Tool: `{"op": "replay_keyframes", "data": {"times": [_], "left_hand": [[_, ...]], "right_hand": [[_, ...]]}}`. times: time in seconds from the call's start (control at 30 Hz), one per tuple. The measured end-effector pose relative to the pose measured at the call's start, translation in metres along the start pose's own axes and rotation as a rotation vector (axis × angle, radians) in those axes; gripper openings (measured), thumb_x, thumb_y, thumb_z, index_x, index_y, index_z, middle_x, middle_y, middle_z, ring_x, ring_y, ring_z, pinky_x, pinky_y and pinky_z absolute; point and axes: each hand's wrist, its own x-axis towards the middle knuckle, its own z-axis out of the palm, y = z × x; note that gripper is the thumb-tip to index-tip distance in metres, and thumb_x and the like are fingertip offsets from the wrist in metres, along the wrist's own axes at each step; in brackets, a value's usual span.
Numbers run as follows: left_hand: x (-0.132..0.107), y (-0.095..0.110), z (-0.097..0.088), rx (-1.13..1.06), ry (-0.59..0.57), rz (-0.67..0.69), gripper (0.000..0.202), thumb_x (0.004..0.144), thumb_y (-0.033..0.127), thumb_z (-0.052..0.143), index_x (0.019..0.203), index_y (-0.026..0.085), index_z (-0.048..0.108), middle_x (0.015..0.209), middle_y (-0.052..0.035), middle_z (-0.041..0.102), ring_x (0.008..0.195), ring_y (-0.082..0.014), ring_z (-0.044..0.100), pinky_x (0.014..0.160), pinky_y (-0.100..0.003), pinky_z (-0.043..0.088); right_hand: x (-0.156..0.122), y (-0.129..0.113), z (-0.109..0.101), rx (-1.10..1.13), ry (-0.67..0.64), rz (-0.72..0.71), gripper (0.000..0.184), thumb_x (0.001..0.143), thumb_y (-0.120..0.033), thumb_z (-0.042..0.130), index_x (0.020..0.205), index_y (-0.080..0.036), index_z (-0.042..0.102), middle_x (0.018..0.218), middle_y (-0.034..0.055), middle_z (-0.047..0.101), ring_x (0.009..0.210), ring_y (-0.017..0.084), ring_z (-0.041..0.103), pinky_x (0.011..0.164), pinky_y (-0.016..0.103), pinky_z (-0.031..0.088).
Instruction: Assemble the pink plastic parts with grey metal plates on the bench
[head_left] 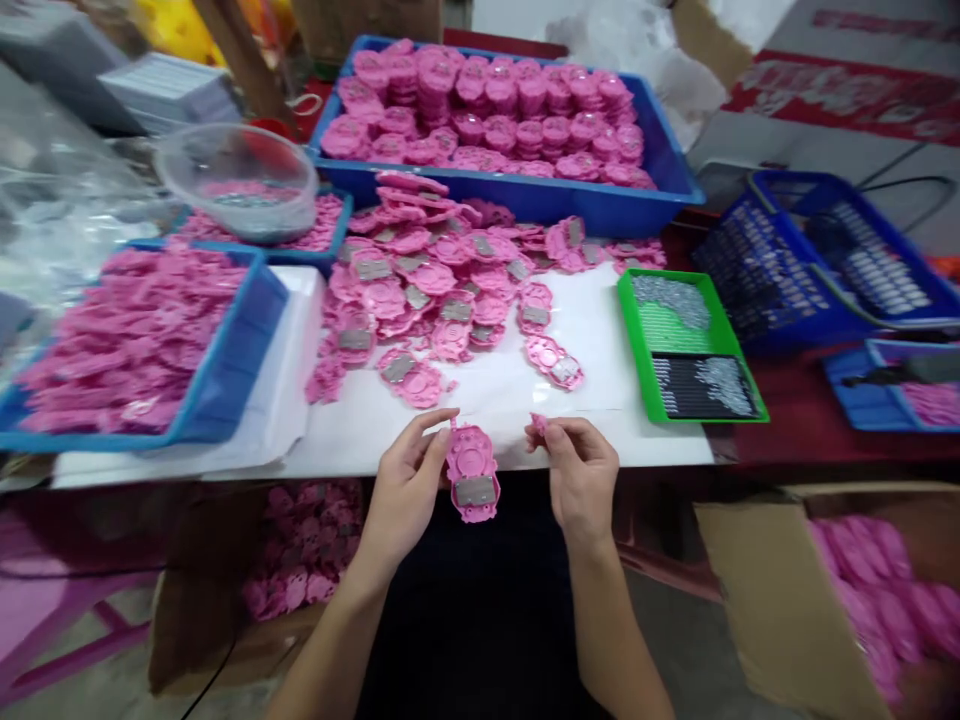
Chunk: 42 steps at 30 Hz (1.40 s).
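Note:
My left hand [405, 485] grips a pink plastic toy shell [472, 472] with a grey metal plate set in it, held just below the white table's front edge. Beside it, my right hand [577, 470] pinches a small pink piece [538, 423] between thumb and fingers, a short gap from the shell. A loose heap of similar pink shells with metal plates [442, 280] lies on the white tabletop [495, 400] just beyond both hands.
A blue tray of stacked pink discs [495, 110] stands at the back; another blue tray of pink parts [135, 340] sits left. A clear bowl [240, 180] is back left. A green tray [690, 345] holds small metal parts. Blue baskets [817, 260] stand right, cardboard boxes of pink parts [862, 600] below.

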Motion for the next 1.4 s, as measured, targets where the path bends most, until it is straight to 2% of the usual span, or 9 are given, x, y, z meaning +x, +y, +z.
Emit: {"op": "replay_keyframes", "data": {"times": [0.17, 0.37, 0.57, 0.67, 0.77, 0.87, 0.93, 1.13, 1.4], "left_hand": [[0.005, 0.001, 0.029, 0.066, -0.085, -0.013, 0.047, 0.091, 0.050, 0.067, 0.127, 0.021, 0.065, 0.065, 0.0050, 0.053, 0.056, -0.0079, 0.049, 0.055, -0.017, 0.049], [0.011, 0.003, 0.045, 0.084, -0.110, -0.013, 0.048, 0.090, 0.050, 0.068, 0.128, 0.021, 0.065, 0.066, 0.0046, 0.054, 0.057, -0.0083, 0.051, 0.055, -0.016, 0.050], [0.014, 0.001, 0.045, 0.085, -0.122, -0.022, 0.048, 0.091, 0.050, 0.066, 0.130, 0.021, 0.064, 0.066, 0.0050, 0.051, 0.057, -0.0086, 0.050, 0.057, -0.019, 0.053], [0.015, 0.001, 0.045, 0.097, -0.133, -0.014, 0.048, 0.093, 0.049, 0.064, 0.131, 0.021, 0.063, 0.068, 0.0041, 0.052, 0.059, -0.0091, 0.051, 0.059, -0.020, 0.053], [0.017, 0.000, 0.044, 0.093, -0.156, -0.020, 0.049, 0.093, 0.049, 0.064, 0.134, 0.021, 0.062, 0.073, 0.0020, 0.056, 0.064, -0.0110, 0.055, 0.063, -0.022, 0.055], [0.020, -0.003, 0.041, 0.073, -0.175, -0.036, 0.050, 0.093, 0.049, 0.064, 0.135, 0.022, 0.061, 0.079, 0.0001, 0.059, 0.070, -0.0130, 0.059, 0.069, -0.025, 0.056], [0.021, -0.005, 0.040, 0.066, -0.182, -0.041, 0.049, 0.093, 0.049, 0.063, 0.135, 0.023, 0.061, 0.082, -0.0001, 0.060, 0.074, -0.0133, 0.059, 0.073, -0.025, 0.056], [0.021, -0.004, 0.040, 0.102, -0.213, -0.011, 0.048, 0.096, 0.048, 0.060, 0.137, 0.023, 0.060, 0.083, -0.0001, 0.059, 0.076, -0.0131, 0.056, 0.073, -0.024, 0.054], [0.021, -0.003, 0.039, 0.108, -0.233, 0.021, 0.048, 0.096, 0.047, 0.060, 0.137, 0.023, 0.060, 0.087, -0.0014, 0.063, 0.078, -0.0143, 0.058, 0.077, -0.025, 0.053]], "right_hand": [[0.000, -0.008, -0.014, 0.437, 0.088, 0.315, 0.028, 0.078, -0.040, 0.087, 0.075, -0.020, 0.067, 0.073, -0.0004, 0.073, 0.066, 0.011, 0.066, 0.062, 0.022, 0.054], [0.005, -0.011, -0.020, 0.575, 0.041, 0.376, 0.026, 0.077, -0.036, 0.088, 0.076, -0.020, 0.067, 0.076, 0.0003, 0.073, 0.071, 0.011, 0.067, 0.066, 0.021, 0.056], [0.007, -0.004, -0.023, 0.500, -0.005, 0.378, 0.022, 0.081, -0.036, 0.085, 0.084, -0.021, 0.069, 0.085, 0.0018, 0.076, 0.076, 0.012, 0.069, 0.071, 0.025, 0.059], [0.005, 0.000, -0.025, 0.271, 0.008, 0.242, 0.020, 0.085, -0.035, 0.081, 0.096, -0.021, 0.071, 0.092, 0.0043, 0.078, 0.077, 0.015, 0.071, 0.074, 0.032, 0.062], [0.002, -0.002, -0.025, -0.183, 0.018, -0.108, 0.015, 0.091, -0.024, 0.074, 0.106, -0.023, 0.074, 0.103, 0.0068, 0.078, 0.090, 0.019, 0.073, 0.085, 0.038, 0.062], [0.003, -0.006, -0.025, -0.548, -0.133, -0.466, 0.026, 0.094, -0.011, 0.066, 0.115, -0.024, 0.074, 0.110, 0.0086, 0.076, 0.105, 0.023, 0.071, 0.094, 0.043, 0.060], [0.006, -0.007, -0.025, -0.672, -0.251, -0.604, 0.035, 0.095, -0.006, 0.061, 0.123, -0.024, 0.071, 0.114, 0.0096, 0.075, 0.109, 0.024, 0.069, 0.093, 0.045, 0.061], [0.012, -0.002, -0.025, -0.874, -0.384, -0.710, 0.045, 0.096, -0.002, 0.057, 0.135, -0.023, 0.065, 0.124, 0.0116, 0.073, 0.120, 0.026, 0.065, 0.100, 0.048, 0.060], [0.010, 0.002, -0.022, -0.878, -0.354, -0.748, 0.055, 0.094, -0.001, 0.059, 0.143, -0.025, 0.059, 0.129, 0.0118, 0.072, 0.123, 0.028, 0.065, 0.100, 0.049, 0.060]]}}
